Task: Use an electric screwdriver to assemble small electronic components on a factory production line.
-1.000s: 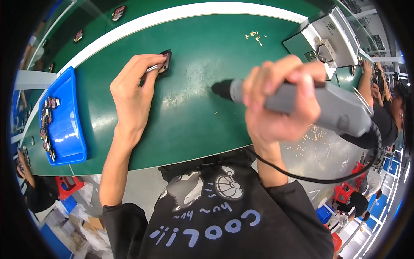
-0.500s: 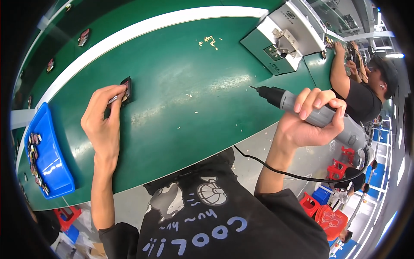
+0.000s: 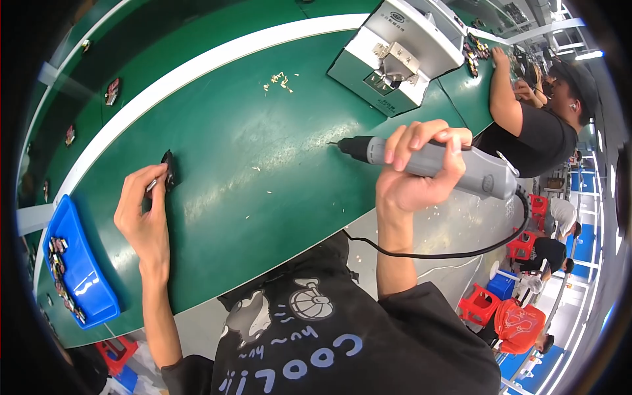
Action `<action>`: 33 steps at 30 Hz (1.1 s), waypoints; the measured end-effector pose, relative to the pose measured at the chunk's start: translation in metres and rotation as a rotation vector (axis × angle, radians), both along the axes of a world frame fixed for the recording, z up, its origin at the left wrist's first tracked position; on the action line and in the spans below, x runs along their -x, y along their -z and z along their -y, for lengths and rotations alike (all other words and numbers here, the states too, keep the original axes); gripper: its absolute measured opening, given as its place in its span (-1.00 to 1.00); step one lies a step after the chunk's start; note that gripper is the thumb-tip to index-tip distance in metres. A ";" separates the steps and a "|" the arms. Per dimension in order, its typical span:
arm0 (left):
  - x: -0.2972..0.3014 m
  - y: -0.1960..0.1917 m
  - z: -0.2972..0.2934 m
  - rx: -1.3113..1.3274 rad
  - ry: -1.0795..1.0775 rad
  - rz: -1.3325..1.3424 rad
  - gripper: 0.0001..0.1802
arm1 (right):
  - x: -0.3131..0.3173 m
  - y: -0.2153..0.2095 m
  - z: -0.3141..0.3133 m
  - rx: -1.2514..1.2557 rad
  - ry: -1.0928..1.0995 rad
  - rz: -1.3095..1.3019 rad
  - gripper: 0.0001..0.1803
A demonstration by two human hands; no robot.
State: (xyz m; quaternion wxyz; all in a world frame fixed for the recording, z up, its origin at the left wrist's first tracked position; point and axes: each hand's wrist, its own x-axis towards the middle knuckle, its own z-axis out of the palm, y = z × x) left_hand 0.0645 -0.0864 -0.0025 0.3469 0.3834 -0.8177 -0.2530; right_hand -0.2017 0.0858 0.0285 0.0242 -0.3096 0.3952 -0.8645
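My left hand (image 3: 143,214) rests over the left part of the green table, thumb and fingers pinched on a small dark part (image 3: 170,171) that touches the tabletop. Its far side shows as a black edge; the rest is hidden by my fingers. A grey electric screwdriver (image 3: 477,172) with a black nose lies in my right hand (image 3: 421,161), which is wrapped round its body. The screwdriver is held above the table, and its thin bit points left. A black cable runs from its back end down towards my body.
A white and green machine with a metal mechanism (image 3: 395,62) stands at the far right. Small pale bits (image 3: 282,81) are scattered nearby. A blue tray (image 3: 99,299) of small assemblies sits at the left. A white strip (image 3: 217,49) crosses the table. A co-worker (image 3: 546,128) is on the right.
The whole view has shifted and turned slightly. My right hand has carried the screwdriver left, a little farther from the machine. My left hand keeps its pinch on the dark part.
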 end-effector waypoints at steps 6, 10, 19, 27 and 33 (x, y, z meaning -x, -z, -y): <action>-0.001 0.000 0.001 0.006 -0.010 -0.037 -0.86 | 0.022 0.001 -0.009 0.054 0.106 -0.024 -0.84; 0.000 0.000 0.001 0.028 -0.001 -0.026 -0.86 | 0.032 0.004 -0.010 0.034 0.183 -0.049 -0.84; -0.003 0.000 0.001 -0.028 -0.008 -0.014 -0.84 | 0.048 0.009 -0.002 0.042 0.219 -0.240 -0.87; -0.004 0.000 0.002 -0.016 0.005 -0.012 -0.86 | 0.031 -0.017 -0.010 0.100 0.196 -0.285 -0.83; 0.000 -0.001 0.005 0.000 -0.013 -0.031 -0.85 | 0.057 -0.090 -0.024 0.297 0.186 -0.490 -0.69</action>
